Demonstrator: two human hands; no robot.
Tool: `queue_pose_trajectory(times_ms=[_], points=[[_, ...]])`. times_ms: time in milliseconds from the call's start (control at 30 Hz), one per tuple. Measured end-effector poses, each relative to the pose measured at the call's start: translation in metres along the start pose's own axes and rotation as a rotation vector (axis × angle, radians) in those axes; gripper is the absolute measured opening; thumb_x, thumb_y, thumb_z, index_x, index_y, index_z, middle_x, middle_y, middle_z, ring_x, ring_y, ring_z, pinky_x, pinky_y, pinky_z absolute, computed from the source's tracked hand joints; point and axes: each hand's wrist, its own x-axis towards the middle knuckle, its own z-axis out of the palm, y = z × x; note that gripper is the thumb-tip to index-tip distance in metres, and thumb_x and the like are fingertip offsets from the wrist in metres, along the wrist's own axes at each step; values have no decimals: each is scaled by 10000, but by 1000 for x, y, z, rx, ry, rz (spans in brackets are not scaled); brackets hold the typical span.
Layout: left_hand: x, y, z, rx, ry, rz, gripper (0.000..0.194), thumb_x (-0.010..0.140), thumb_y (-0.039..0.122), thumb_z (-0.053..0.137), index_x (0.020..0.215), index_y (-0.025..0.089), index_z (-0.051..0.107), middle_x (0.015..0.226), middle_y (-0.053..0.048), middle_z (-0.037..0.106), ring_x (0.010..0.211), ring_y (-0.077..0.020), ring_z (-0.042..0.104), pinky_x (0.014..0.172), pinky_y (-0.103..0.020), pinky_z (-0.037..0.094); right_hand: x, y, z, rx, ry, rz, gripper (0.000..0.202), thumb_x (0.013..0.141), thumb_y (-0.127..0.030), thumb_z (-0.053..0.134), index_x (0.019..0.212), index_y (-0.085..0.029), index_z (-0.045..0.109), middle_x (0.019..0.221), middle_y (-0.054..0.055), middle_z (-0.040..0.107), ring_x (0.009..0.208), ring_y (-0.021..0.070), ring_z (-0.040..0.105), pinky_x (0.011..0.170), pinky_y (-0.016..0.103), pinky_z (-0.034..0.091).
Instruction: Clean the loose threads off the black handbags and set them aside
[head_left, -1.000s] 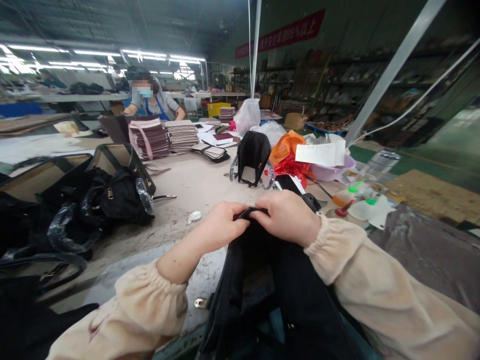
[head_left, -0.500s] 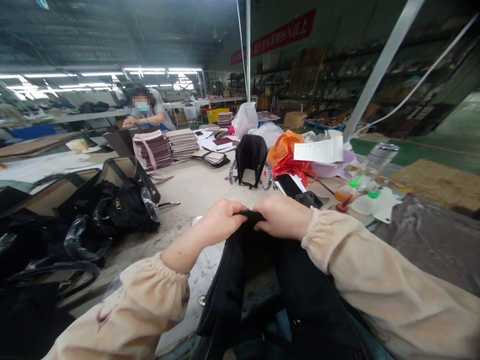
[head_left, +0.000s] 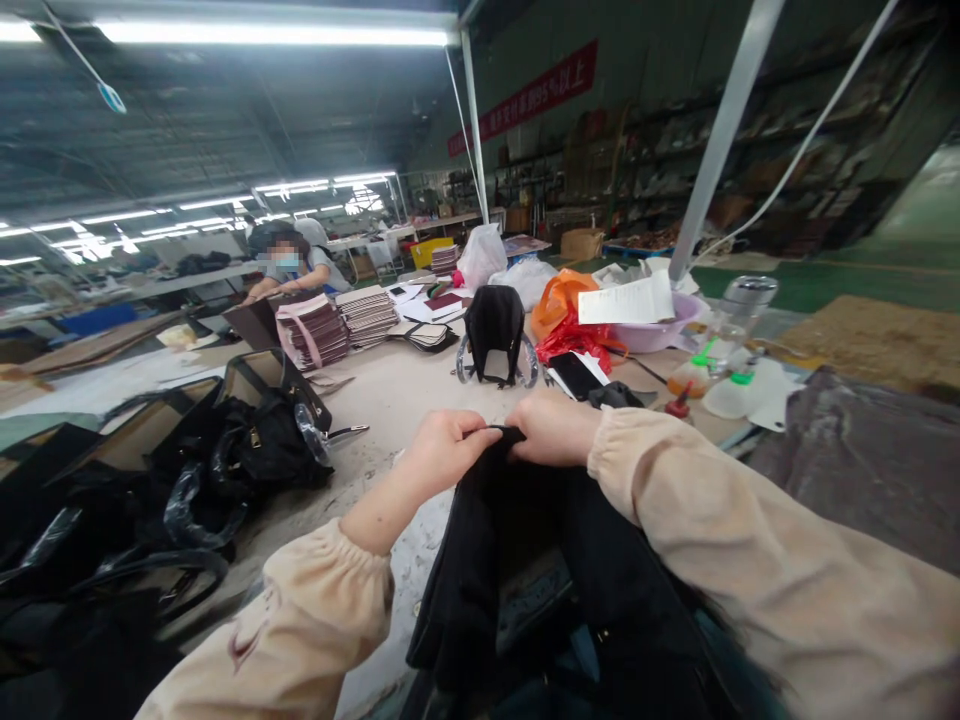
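A black fabric bag lies at the table's near edge, its dark opening towards me. My left hand pinches the top of its far edge between thumb and fingers. Close beside it, my right hand grips the same edge, its fingertips partly hidden by the cloth. Beyond my hands a small black bag stands upright, its handles wrapped in clear plastic. On the left, several black handbags with plastic-wrapped handles sit in a row.
Stacks of brown pieces stand at the back left, near a masked co-worker. To the right are an orange bag, a phone, a lilac basin and glue bottles. A metal post rises behind them.
My view has tilted slightly up and turned, so the scene sits a little differently. Both hands keep hold of the black bag's edge, with the left fingers a bit closer to the right.
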Motion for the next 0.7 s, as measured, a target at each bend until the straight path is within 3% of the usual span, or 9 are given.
queue_pose_trajectory(times_ms=[133, 367, 600, 700], points=[[3, 3, -4, -5, -55, 36, 294, 797, 347, 514, 585, 145, 547, 521, 49, 417, 535, -87, 391, 509, -215, 281, 1, 3, -1, 35, -15, -11, 258, 707, -380, 612, 805, -182, 745, 717, 90, 711, 742, 227, 659, 579, 256, 402], [5, 6, -12, -77, -257, -40, 223, 767, 302, 524, 760, 134, 669, 631, 6, 598, 624, -132, 518, 584, -226, 394, 4, 4, 0, 88, -38, -20, 275, 670, -364, 625, 833, -184, 754, 732, 84, 715, 717, 203, 651, 547, 243, 377], [5, 5, -11, -172, -329, -100, 289, 707, 276, 613, 945, 134, 695, 791, -27, 689, 746, -183, 597, 679, -259, 458, 2, 8, 2, 120, -18, -23, 253, 660, -340, 613, 795, -179, 754, 704, 82, 703, 703, 197, 649, 548, 244, 376], [5, 5, -6, -234, -296, -92, 345, 747, 332, 607, 1025, 141, 676, 902, -40, 700, 791, -181, 603, 701, -253, 457, 2, 8, 2, 125, -8, -21, 258, 666, -340, 598, 801, -183, 753, 709, 85, 702, 708, 202, 649, 551, 250, 378]])
